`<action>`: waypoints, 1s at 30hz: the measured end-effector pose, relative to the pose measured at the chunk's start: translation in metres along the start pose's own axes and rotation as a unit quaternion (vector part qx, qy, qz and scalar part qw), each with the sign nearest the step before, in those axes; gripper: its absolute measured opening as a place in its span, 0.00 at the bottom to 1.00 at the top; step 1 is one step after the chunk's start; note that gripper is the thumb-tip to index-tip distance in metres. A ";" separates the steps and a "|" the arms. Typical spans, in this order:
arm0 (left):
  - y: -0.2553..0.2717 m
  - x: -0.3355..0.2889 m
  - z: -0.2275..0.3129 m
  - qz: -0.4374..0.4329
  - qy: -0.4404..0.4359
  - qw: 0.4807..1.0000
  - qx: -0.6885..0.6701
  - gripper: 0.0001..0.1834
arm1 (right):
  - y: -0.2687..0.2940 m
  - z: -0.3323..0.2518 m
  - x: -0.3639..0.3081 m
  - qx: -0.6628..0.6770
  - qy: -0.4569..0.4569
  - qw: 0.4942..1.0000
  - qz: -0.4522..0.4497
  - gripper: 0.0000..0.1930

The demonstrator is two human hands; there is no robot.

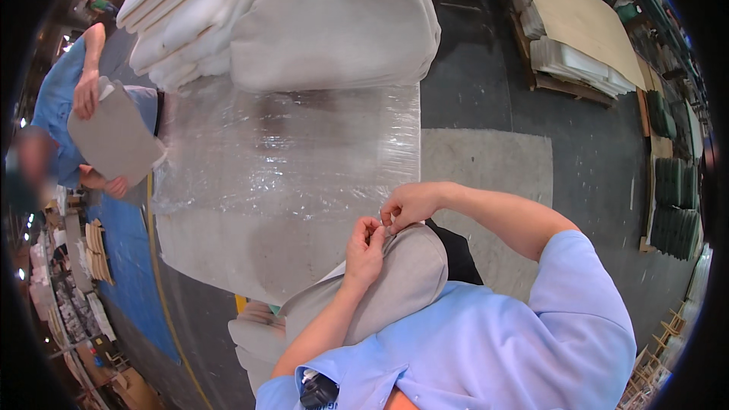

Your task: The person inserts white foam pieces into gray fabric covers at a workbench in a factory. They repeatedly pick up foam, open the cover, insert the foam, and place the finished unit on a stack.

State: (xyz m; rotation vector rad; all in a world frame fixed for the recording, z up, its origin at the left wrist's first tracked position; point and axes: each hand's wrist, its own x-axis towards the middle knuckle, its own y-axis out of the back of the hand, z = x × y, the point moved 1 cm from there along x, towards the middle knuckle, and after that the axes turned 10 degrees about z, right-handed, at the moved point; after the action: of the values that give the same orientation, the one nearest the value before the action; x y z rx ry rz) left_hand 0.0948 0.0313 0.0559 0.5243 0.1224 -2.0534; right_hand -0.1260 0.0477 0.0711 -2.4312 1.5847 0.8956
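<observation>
A grey, felt-like panel (406, 266) with rounded corners leans against my body and bends over the near edge of the table (228, 247). My left hand (366, 252) is closed in a pinch at the panel's upper edge. Right beside it, my right hand (412, 206) comes in from the right, its thumb and fingers also pinched on that edge. The fingertips of both hands almost meet. Whether some small thing sits between them is too fine to see. Clear plastic wrap (288, 137) covers the far part of the table.
Stacks of grey panels (334, 34) and white panels (190, 23) fill the table's far end. A co-worker (64, 99) at the left holds another grey panel (114, 133). Sheets lie on a pallet (573, 23) at the far right. More grey pieces (254, 338) hang at my lower left.
</observation>
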 end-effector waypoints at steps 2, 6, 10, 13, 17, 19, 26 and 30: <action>0.010 0.004 0.009 -0.049 0.069 0.996 0.024 0.09 | -0.004 -0.002 -0.002 0.022 0.020 0.999 0.030 0.09; 0.052 0.027 0.024 -0.190 0.098 0.918 0.335 0.23 | -0.017 0.018 0.001 0.066 0.027 0.984 0.160 0.10; 0.060 0.028 0.019 -0.212 0.185 0.914 0.292 0.30 | -0.026 0.020 0.011 -0.016 0.003 0.977 0.213 0.10; 0.053 0.037 0.011 -0.197 0.218 0.929 0.224 0.24 | -0.025 0.016 0.023 -0.065 -0.036 0.978 0.195 0.09; 0.055 0.047 -0.002 -0.194 0.233 0.942 0.143 0.17 | -0.014 0.009 0.029 -0.095 -0.066 0.982 0.148 0.10; 0.058 0.052 -0.005 -0.225 0.211 0.940 0.142 0.16 | -0.015 0.021 0.023 0.026 -0.023 0.960 0.279 0.10; 0.069 0.061 -0.016 -0.253 0.285 0.924 0.009 0.22 | -0.106 0.095 -0.045 0.502 -0.046 0.753 0.423 0.19; 0.070 0.067 -0.022 -0.277 0.237 0.929 0.058 0.24 | -0.165 0.069 -0.032 0.432 -0.015 0.777 0.458 0.33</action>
State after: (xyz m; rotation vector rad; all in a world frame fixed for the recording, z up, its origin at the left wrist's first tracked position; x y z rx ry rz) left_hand 0.1316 -0.0522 0.0166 1.1635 0.4852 -2.4427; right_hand -0.0207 0.1744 -0.0056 -0.9650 2.4321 0.1076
